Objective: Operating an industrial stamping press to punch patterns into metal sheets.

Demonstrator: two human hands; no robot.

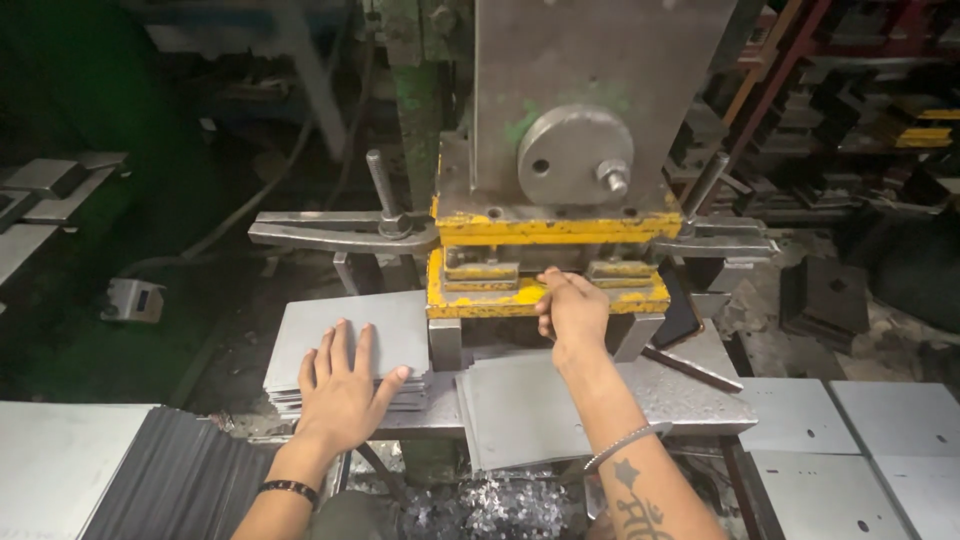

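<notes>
A grey press with a yellow die block (545, 262) stands in front of me. My left hand (342, 392) lies flat, fingers spread, on a stack of grey metal sheets (345, 335) to the left of the die. My right hand (570, 305) reaches to the front of the die's lower yellow plate, fingers curled at its edge; whether it grips a sheet there I cannot tell. A second pile of metal sheets (525, 410) lies on the press table under my right forearm.
Long clamp bars (340, 232) stick out on both sides of the die. Flat metal plates (850, 440) lie at the right, and a fanned stack of sheets (170, 480) at lower left. Metal scrap chips (490, 505) lie below the table. Shelves of parts stand at the back right.
</notes>
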